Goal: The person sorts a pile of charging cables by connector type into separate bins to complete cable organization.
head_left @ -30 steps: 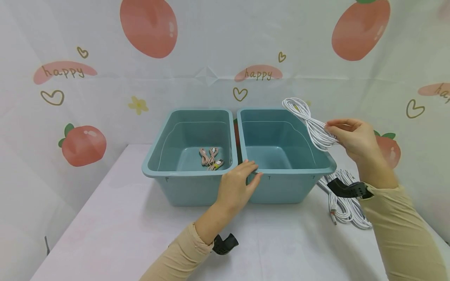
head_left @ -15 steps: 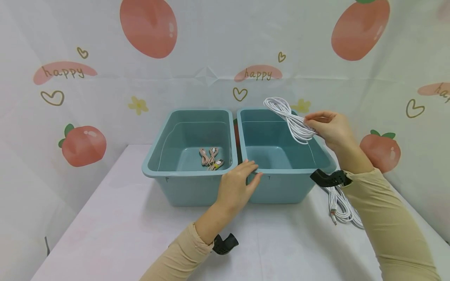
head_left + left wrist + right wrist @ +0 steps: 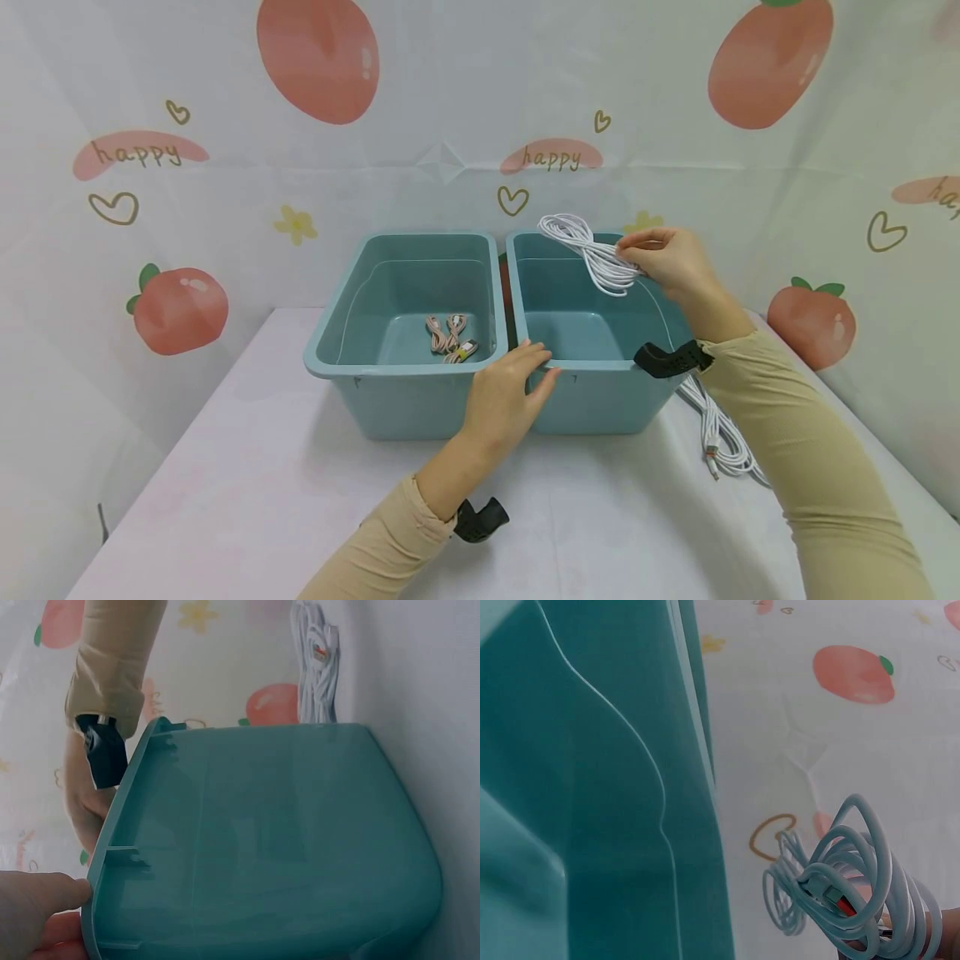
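My right hand (image 3: 671, 262) pinches one end of a coiled white cable (image 3: 588, 250) and holds it up above the right blue-green bin (image 3: 611, 400). In the right wrist view the coil's loops hang out from the fingers, and a connector with a red-orange insert (image 3: 845, 906) shows among them. My left hand (image 3: 506, 396) grips that bin's front rim near its left corner, fingers over the edge and thumb (image 3: 67, 891) on the outer side. No cables show on the visible floor of this bin.
A matching bin (image 3: 405, 408) stands close on the left, with several small beige cable bundles (image 3: 450, 340) on its floor. More coiled white cables (image 3: 723, 442) lie on the white table (image 3: 247, 500) at right, partly behind the right sleeve. A printed backdrop hangs behind.
My right hand has carried the white cable leftward, from the right bin's right edge to above its middle, ending slightly lower. The left hand stays on the rim.
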